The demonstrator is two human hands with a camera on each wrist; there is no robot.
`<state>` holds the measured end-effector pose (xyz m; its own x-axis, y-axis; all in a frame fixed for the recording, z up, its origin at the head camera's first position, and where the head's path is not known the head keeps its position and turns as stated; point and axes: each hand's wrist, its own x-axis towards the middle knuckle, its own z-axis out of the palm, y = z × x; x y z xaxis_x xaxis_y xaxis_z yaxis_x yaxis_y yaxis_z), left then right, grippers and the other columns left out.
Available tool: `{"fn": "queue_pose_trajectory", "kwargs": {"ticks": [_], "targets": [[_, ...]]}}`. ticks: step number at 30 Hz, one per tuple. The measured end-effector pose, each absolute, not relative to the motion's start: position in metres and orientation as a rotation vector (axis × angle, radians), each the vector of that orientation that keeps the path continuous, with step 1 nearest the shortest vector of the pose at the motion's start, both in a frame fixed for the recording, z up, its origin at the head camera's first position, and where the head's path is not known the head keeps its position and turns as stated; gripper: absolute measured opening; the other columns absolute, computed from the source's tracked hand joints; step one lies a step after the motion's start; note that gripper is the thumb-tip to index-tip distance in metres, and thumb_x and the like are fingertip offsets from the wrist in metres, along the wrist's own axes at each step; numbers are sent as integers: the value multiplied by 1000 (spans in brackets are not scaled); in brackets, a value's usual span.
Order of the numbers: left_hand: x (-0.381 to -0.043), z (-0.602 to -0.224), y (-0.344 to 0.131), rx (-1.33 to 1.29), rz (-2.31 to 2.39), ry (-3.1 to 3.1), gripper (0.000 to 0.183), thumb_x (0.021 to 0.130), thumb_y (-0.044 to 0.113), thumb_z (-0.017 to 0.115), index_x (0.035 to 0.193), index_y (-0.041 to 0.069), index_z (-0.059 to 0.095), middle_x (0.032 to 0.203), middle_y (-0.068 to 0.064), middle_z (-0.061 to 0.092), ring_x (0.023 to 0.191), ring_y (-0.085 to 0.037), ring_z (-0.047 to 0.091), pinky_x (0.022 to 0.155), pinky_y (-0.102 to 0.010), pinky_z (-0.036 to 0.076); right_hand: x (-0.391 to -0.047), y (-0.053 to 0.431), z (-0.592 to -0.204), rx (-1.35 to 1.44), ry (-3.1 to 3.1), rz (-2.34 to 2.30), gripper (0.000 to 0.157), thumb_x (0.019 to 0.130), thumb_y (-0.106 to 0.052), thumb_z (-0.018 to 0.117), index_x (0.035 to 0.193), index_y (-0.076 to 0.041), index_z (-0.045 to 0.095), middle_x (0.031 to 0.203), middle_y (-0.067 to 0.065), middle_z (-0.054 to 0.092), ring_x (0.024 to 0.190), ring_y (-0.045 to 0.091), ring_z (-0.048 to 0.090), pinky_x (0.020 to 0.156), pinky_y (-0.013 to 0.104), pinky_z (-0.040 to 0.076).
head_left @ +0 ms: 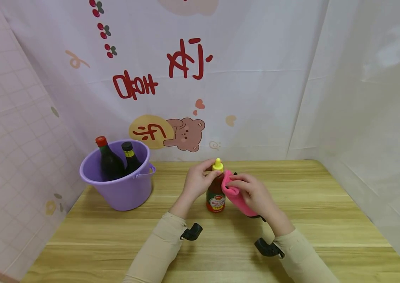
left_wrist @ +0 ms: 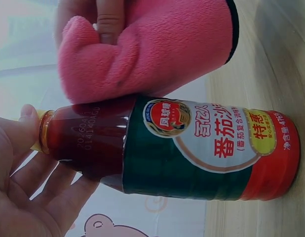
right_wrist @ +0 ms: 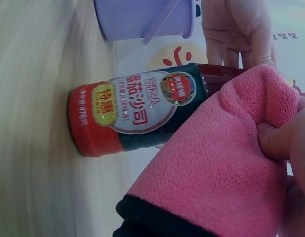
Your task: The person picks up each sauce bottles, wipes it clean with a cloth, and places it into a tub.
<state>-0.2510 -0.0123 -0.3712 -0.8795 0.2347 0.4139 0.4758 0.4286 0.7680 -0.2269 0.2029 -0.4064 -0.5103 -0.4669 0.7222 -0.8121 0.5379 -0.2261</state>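
A ketchup bottle [head_left: 215, 197] with a yellow nozzle cap [head_left: 217, 166] stands upright on the wooden table. My left hand [head_left: 198, 179] grips it at the cap and neck, thumb on the near side and fingers behind. From the right, my right hand [head_left: 254, 194] pinches a pink cloth [head_left: 241, 203] with a black edge. In the left wrist view the cloth [left_wrist: 157, 49] lies against the bottle's shoulder, and its lower part hangs down beside the label. The right wrist view shows the thumb pressed into the folded cloth [right_wrist: 211, 158], which covers part of the bottle [right_wrist: 137, 111].
At the left of the table [head_left: 313, 220] stands a purple bucket [head_left: 129, 192]. Inside it are a dark bottle with a red cap [head_left: 109, 163] and another with a black cap [head_left: 131, 159]. A printed cloth backdrop [head_left: 256, 98] rises behind the table.
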Motion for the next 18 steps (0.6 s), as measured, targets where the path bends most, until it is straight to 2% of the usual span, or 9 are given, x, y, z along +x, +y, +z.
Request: {"fn": "queue_pose_trajectory", "kwargs": {"ticks": [18], "targets": [[-250, -370, -12, -613, -1412, -2441, 36, 94, 19, 70, 129, 11, 66, 116, -5, 70, 106, -22, 67, 85, -38, 56, -223, 209, -428, 1076, -2245, 697, 40, 77, 18, 70, 102, -12, 76, 106, 7, 66, 96, 27, 64, 79, 43, 56]]}}
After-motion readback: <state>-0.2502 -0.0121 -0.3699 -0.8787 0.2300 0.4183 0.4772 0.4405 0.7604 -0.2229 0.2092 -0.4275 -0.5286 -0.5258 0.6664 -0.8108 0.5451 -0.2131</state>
